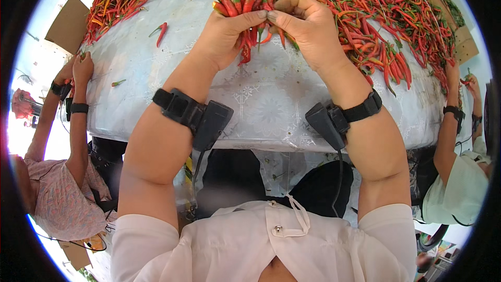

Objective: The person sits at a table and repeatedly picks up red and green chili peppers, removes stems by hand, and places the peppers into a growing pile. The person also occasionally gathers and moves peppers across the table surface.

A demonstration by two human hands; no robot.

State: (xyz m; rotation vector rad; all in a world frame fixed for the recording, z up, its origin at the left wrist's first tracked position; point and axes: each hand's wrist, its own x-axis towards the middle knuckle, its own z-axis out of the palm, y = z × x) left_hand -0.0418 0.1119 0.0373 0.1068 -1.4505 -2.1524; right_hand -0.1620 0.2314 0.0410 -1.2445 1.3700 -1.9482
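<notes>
A bunch of red chili peppers [246, 4] is gripped in my left hand [227, 33], with green stems pointing up and away from me and red tips hanging below. My right hand [309, 23] meets it at the bunch's right side, thumb tip against thumb tip. Its thumb and forefinger are pinched together at the peppers; whether a single pepper lies between them is hidden. Just right of my right hand, loose chili peppers [375, 53] spread over the patterned plastic tablecloth [270, 105].
A large heap of chilies [407, 11] covers the table's back right; another heap [121, 2] lies back left. One loose chili [161, 34] is left of my hands. People work at both sides, a hand [83, 66] at left and a hand [472, 86] at right. Cardboard [68, 23] stands at left.
</notes>
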